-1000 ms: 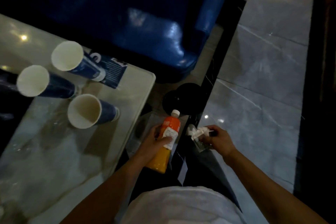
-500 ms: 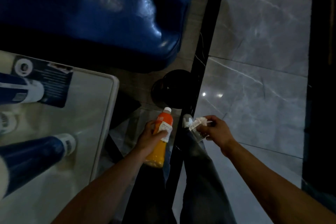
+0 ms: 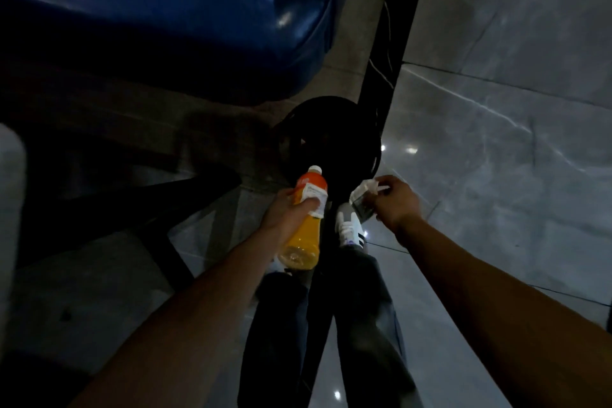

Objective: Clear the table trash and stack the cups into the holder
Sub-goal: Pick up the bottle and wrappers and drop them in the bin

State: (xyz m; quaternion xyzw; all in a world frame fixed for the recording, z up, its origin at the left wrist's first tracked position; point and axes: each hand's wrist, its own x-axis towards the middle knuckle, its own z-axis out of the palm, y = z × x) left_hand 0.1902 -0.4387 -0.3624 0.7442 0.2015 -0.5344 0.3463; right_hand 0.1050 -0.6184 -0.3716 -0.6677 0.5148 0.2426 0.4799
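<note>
My left hand (image 3: 288,214) grips an orange juice bottle (image 3: 306,225) with a white cap and label, its cap pointing toward a round black bin (image 3: 331,136) on the floor. My right hand (image 3: 395,200) holds a clear plastic cup with crumpled white paper (image 3: 364,197) in it, close to the bin's near right edge. Both hands hover above the floor just short of the bin. The paper cups and the holder are out of view.
A blue leather sofa (image 3: 159,10) fills the upper left. A corner of the pale table (image 3: 10,209) shows at the left edge, with its dark legs (image 3: 149,209) below. A black strip (image 3: 394,26) divides the floor tiles. My legs and a white shoe (image 3: 349,225) are below the hands.
The view swung right and down, so the table and blue cups left the frame. Both hands, still holding the bottle and the cup with paper, moved forward closer to the black bin.
</note>
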